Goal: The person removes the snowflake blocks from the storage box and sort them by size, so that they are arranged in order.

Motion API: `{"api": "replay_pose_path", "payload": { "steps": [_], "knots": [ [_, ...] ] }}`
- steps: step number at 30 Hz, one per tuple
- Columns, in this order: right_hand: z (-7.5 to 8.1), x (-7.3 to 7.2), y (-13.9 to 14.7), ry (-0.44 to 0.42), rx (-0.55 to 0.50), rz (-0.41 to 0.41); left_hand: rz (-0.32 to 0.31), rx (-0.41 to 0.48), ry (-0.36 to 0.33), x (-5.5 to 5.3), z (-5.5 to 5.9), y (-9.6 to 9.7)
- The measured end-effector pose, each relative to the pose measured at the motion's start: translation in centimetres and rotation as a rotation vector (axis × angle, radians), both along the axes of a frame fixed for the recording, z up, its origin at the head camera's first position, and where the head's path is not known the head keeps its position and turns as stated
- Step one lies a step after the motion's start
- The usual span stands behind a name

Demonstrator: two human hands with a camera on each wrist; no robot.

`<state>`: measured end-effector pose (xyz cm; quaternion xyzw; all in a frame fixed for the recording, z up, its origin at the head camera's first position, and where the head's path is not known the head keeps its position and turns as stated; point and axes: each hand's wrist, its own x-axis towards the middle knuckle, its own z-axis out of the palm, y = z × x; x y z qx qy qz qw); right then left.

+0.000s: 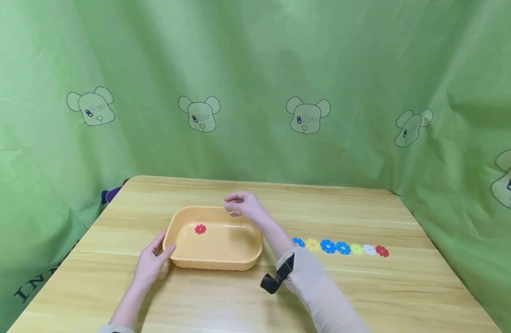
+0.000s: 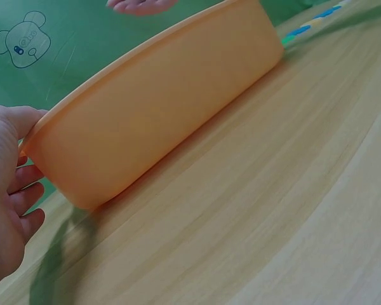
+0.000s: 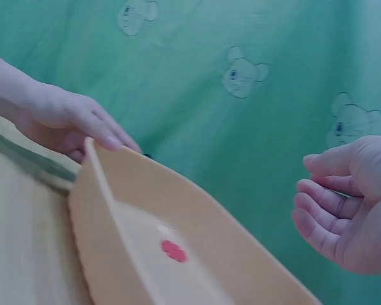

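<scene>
An orange plastic basin [image 1: 215, 265] stands on the wooden table. My left hand [image 1: 150, 262] grips its left end, thumb over the rim and the other fingers outside the wall, as the left wrist view [image 2: 6, 190] also shows. Inside the basin lies one red flower-shaped plastic piece [image 1: 200, 229], seen in the right wrist view as a red disc [image 3: 173, 250]. Above the basin's far right rim hovers my right hand [image 1: 246, 206]. In the right wrist view its fingers [image 3: 324, 219] are loosely curled, with nothing visible between them.
Right of the basin a row of flower-shaped pieces [image 1: 343, 248] in blue, yellow, green, white and red lies on the table [image 1: 239, 305], partly behind my right forearm. A green curtain [image 1: 255, 152] with printed bear heads hangs around the table's back and sides.
</scene>
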<state>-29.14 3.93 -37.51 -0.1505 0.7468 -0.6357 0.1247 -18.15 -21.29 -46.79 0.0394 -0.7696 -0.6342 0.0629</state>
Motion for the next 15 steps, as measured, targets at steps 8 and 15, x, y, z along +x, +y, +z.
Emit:
{"api": "replay_pose_path", "payload": {
  "steps": [8, 15],
  "knots": [
    [-1.8, -0.4, -3.9, -0.066, 0.018, -0.004, -0.006, -0.013, 0.002, 0.0, -0.1, 0.0],
    [-4.0, -1.1, -6.2, -0.098, 0.062, -0.040, -0.005, -0.008, -0.002, -0.1, -0.1, 0.0]
  ]
}}
